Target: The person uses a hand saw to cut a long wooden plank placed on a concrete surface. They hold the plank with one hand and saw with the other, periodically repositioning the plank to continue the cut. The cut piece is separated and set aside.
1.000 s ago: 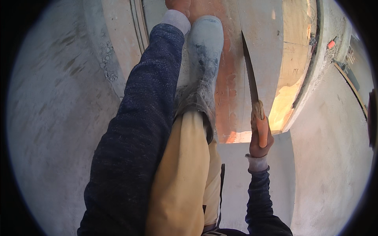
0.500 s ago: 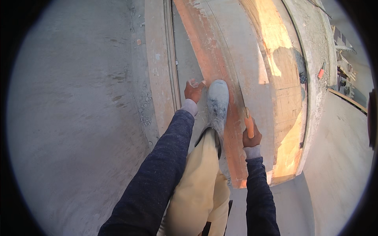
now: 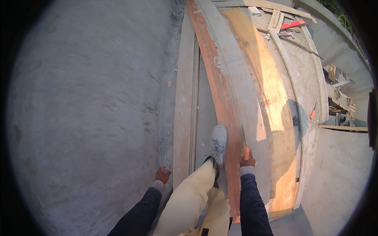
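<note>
My right hand (image 3: 248, 161) is closed round the orange handle of a hand tool (image 3: 247, 152). Its thin metal part is seen edge-on, so its kind is unclear. It lies over the seam beside a long reddish board (image 3: 219, 84). Low on the left, my left hand (image 3: 162, 175) hovers near the outer edge of a pale plank (image 3: 184, 78). Its fingers are curled, with something whitish at the tips that I cannot make out. My dusty boot (image 3: 219, 138) stands between the plank and the reddish board.
A grey concrete wall (image 3: 90, 98) rises on the left. On the right run a sunlit plywood strip (image 3: 271, 94) and a rubble-strewn ledge. An orange-handled tool (image 3: 313, 113) lies there. Farther off are a red spirit level (image 3: 293, 24), a hammer (image 3: 286, 34) and wood offcuts (image 3: 275, 20).
My view has tilted up, bringing in the far end of the boards. My left hand has moved left and back, from beside the boot to the plank's outer edge. My right hand keeps its tool.
</note>
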Demonstrator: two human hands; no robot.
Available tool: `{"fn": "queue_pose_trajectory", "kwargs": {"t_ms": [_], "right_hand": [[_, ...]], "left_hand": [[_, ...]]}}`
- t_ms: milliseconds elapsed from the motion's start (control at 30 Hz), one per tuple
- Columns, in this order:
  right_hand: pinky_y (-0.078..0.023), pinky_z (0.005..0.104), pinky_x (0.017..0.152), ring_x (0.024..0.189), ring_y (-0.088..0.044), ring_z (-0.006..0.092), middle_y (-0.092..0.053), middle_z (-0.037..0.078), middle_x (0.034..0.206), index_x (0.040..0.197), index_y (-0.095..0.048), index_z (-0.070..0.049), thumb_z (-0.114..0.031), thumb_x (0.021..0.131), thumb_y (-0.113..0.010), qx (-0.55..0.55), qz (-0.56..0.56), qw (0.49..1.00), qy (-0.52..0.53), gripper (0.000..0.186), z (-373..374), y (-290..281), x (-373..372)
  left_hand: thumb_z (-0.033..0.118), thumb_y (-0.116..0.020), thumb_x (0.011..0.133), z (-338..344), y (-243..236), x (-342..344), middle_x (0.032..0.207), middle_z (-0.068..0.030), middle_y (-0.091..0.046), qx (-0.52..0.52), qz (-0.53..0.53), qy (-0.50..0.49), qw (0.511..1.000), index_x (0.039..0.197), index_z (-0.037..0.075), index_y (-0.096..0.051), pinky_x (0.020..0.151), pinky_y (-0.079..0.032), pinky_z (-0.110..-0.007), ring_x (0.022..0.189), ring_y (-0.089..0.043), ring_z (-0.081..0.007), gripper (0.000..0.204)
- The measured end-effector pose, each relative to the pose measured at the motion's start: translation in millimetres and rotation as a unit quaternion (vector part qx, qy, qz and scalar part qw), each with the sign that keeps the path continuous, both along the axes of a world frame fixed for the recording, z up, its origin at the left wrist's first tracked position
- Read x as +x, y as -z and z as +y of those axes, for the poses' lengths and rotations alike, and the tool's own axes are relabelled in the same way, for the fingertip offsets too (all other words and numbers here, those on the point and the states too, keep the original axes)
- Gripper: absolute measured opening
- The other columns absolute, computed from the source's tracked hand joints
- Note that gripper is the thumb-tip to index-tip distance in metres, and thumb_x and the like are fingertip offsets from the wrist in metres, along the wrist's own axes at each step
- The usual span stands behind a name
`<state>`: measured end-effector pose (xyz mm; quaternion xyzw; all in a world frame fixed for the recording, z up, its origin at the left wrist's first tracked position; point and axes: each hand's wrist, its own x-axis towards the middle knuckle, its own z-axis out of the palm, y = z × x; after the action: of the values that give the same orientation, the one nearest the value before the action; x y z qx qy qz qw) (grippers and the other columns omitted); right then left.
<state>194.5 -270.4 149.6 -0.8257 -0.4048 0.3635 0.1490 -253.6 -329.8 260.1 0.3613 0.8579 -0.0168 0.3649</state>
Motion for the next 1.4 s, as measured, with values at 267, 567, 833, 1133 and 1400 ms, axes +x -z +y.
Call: {"fn": "queue_pose_trajectory", "kwargs": {"t_ms": [267,567,833,1133,1400], "right_hand": [[-0.057,0.0485,0.081,0.096,-0.069,0.0406,-0.071,0.02,0.109,0.139,-0.053,-0.013,-0.015,0.086,-0.062,0.019,-0.041,0.999,-0.005,0.053,-3.0,6.5,-16.9],[-0.057,0.0444,0.08,0.1,-0.07,0.0386,-0.07,0.02,0.117,0.136,-0.056,-0.009,-0.007,0.089,-0.056,0.117,-0.063,0.991,-0.017,0.047,14.7,-10.8,-12.1],[-0.053,0.0359,0.093,0.116,-0.066,0.03,-0.066,0.018,0.128,0.131,-0.06,0.0,-0.004,0.1,-0.054,0.161,-0.026,0.982,-0.1,0.032,65.7,-36.6,-8.1],[-0.053,0.0375,0.098,0.119,-0.065,0.0306,-0.066,0.019,0.13,0.131,-0.061,0.0,0.001,0.091,-0.041,0.13,-0.02,0.981,-0.14,0.045,89.1,-37.3,-4.8],[-0.054,0.0341,0.094,0.117,-0.065,0.0275,-0.063,0.018,0.132,0.135,-0.058,0.002,-0.012,0.098,-0.048,0.121,-0.011,0.986,-0.111,0.04,87.6,-50.9,5.4]], "left_hand": [[0.033,-0.073,0.089,90.6,71.2,72.0,0.125,-0.0213,-0.066,0.044,-0.103,0.055,0.992,0.135,-0.001,-0.053,0.1,-0.051,-0.039,0.112,-0.067,-0.0304,0.061],[0.059,-0.063,0.088,103.2,207.8,222.3,0.144,-0.0241,-0.053,-0.114,-0.287,0.033,0.951,0.146,-0.004,-0.041,0.111,-0.04,-0.042,0.134,-0.051,-0.037,0.089],[0.038,-0.062,0.093,84.0,222.2,288.1,0.101,-0.0221,-0.07,0.034,-0.308,-0.072,0.948,0.114,-0.002,-0.064,0.084,-0.051,-0.042,0.095,-0.069,-0.0333,0.045],[0.047,-0.061,0.094,115.7,216.0,276.6,0.096,-0.0194,-0.071,-0.037,-0.346,-0.046,0.937,0.106,-0.002,-0.065,0.083,-0.051,-0.041,0.091,-0.069,-0.0304,0.05],[0.047,-0.046,0.103,227.8,297.7,233.6,0.135,-0.0229,-0.058,0.178,-0.34,-0.077,0.92,0.131,0.007,-0.062,0.108,-0.041,-0.043,0.127,-0.053,-0.0375,0.051]]}}
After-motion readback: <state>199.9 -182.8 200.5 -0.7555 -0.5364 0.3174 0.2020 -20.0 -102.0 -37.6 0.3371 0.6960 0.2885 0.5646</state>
